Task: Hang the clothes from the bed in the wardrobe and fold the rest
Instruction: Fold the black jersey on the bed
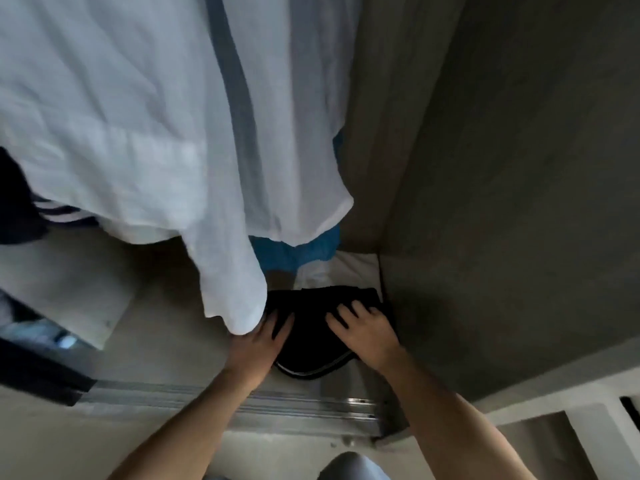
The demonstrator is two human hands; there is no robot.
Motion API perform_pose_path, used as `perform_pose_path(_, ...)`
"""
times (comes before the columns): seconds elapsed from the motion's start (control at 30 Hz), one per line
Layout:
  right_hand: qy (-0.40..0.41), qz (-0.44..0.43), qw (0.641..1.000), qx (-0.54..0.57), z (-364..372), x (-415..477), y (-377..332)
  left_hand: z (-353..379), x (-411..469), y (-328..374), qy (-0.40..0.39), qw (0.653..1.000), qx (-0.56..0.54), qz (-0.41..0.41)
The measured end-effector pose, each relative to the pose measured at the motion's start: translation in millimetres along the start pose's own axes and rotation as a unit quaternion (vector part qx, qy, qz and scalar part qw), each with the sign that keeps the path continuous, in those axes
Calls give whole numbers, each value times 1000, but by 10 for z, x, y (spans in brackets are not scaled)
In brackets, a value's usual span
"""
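Note:
A folded black garment (311,341) with a pale trim line along its near edge lies on the wardrobe floor (166,341), in the right corner. My left hand (258,344) rests on its left side with fingers spread flat. On its right side lies my right hand (363,329), fingers straight and pressing down. A white shirt (138,116) hangs above; its sleeve end dangles down to my left hand's fingers. Behind the shirt hangs a blue garment (301,251).
The wardrobe's right side wall (502,168) stands close beside my right hand. A metal sliding-door track (277,407) runs along the front edge. A dark striped garment (20,202) hangs at far left. White folded fabric (346,268) sits behind the black garment.

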State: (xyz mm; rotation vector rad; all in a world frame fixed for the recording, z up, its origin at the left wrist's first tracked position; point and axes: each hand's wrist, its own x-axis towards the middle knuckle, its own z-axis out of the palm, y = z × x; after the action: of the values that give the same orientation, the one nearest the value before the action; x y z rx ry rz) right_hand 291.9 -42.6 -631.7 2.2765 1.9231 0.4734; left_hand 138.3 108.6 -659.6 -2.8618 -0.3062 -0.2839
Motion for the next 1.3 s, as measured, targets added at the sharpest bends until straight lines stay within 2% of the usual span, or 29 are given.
perform_pose_path(0.07,-21,48,997,-48,501,-44,70,579,253,162,-23,999,-8,25)
perform_pose_path(0.13,-131,111,983,-60,911,-164,86,1144,395,333,-141,989,-35,7)
perform_pose_path(0.2,-300,176,937,-1,1499,-393,-64,1737,354,563,-301,951,-70,-19)
perform_pose_path(0.23,-365,205,907,42,1665,-486,-159,1905,315,648,-338,938,-81,-18)
perform_pose_path(0.3,-391,254,877,117,1924,-707,-321,2169,197,860,-365,925,-110,-2)
perform_pose_path(0.37,-401,257,870,131,1966,-796,-380,2188,79,948,-375,920,-114,4)
perform_pose_path(0.53,-378,250,884,121,1682,-609,-375,1970,43,917,-356,927,-118,-3)
perform_pose_path(0.63,-376,283,867,161,1586,-631,-385,1853,83,901,-354,929,-106,-3)
perform_pose_path(0.7,-365,339,842,208,1619,-672,-401,1857,96,897,-316,943,-104,-32)
perform_pose_path(0.8,-335,415,812,236,1757,-712,-411,1993,171,869,-222,950,-168,-142)
perform_pose_path(0.87,-308,458,800,236,1878,-713,-423,2153,209,844,-183,916,-273,-230)
perform_pose_path(0.93,-280,508,783,223,1986,-679,-409,2314,277,823,-156,835,-429,-307)
perform_pose_path(1.0,-252,559,754,235,2042,-613,-345,2405,366,803,-132,747,-553,-345)
perform_pose_path(1.1,-210,614,698,303,2155,-474,-247,2485,502,860,-91,654,-658,-363)
perform_pose_path(1.2,-190,651,652,339,2293,-395,-272,2582,598,977,-57,605,-676,-416)
perform_pose_path(1.3,-174,662,629,369,2443,-389,-251,2615,683,1002,-68,605,-645,-462)
